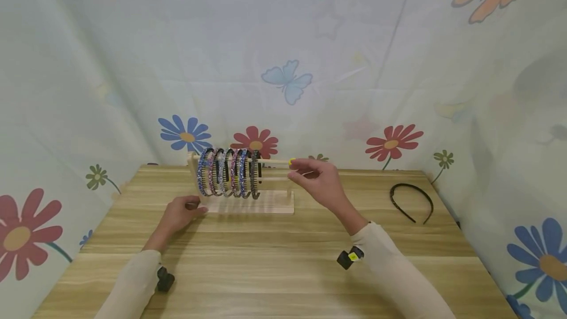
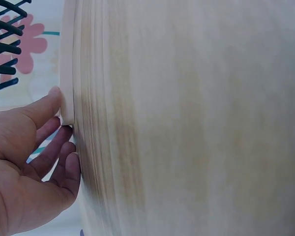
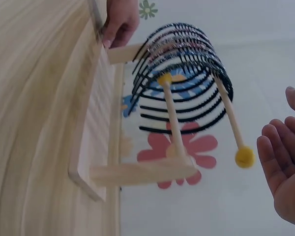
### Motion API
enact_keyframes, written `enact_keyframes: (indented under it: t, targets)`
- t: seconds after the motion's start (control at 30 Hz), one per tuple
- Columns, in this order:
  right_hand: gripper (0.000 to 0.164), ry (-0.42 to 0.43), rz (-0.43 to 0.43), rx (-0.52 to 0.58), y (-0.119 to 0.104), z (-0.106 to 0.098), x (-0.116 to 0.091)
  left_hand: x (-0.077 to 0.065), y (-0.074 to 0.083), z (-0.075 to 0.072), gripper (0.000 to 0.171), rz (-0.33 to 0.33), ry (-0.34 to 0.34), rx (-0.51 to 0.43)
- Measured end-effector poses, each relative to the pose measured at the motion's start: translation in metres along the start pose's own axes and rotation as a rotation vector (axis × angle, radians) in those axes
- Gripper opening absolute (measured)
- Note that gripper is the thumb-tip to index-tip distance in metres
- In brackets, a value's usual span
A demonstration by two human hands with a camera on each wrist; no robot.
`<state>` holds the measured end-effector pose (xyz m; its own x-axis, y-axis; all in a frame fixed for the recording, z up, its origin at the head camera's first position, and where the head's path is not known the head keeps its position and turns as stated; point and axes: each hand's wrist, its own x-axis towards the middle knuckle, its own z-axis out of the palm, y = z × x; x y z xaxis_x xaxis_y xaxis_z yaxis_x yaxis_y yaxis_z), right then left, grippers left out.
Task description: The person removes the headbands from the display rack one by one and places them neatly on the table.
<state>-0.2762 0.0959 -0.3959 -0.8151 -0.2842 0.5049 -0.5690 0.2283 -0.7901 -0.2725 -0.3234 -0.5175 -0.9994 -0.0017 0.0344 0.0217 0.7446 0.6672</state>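
Several glittery headbands (image 1: 242, 174) with black combs hang in a row on the upper rod of a wooden headband stand (image 1: 248, 208), bunched toward its left side. At the stand's left end my left hand (image 1: 179, 214) pinches the base, with the thumb on its face and the fingers around the end. My right hand (image 1: 322, 181) is at the rod's free right end, by its yellow ball tip. The right wrist view has this hand (image 3: 285, 172) a little apart from the yellow ball (image 3: 244, 157), fingers loosely bent and holding nothing.
A single black headband (image 1: 411, 185) lies on the wooden table (image 1: 266, 270) to the right. Behind the table hangs a pale cloth (image 1: 212, 63) printed with flowers and butterflies. A shorter rod with a yellow tip (image 3: 164, 78) stands out from the stand.
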Motion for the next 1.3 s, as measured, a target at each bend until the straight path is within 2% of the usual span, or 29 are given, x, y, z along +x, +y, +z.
enact_keyframes:
  t: [0.3, 0.63, 0.93, 1.3]
  targets:
    - [0.029, -0.041, 0.027, 0.013, 0.008, 0.044, -0.002, -0.001, 0.002, -0.001, 0.049, 0.005, 0.003, 0.0]
    - [0.037, -0.121, 0.086, 0.029, 0.02, 0.076, -0.003, 0.001, 0.0, -0.002, 0.05, 0.019, 0.001, 0.003]
    - [0.038, -0.14, 0.145, 0.0, 0.021, 0.092, 0.0, 0.0, -0.001, -0.001, 0.049, 0.023, 0.005, 0.007]
    - [0.034, -0.149, 0.152, -0.011, 0.016, 0.097, 0.001, -0.002, 0.001, 0.0, 0.049, 0.017, 0.0, 0.0]
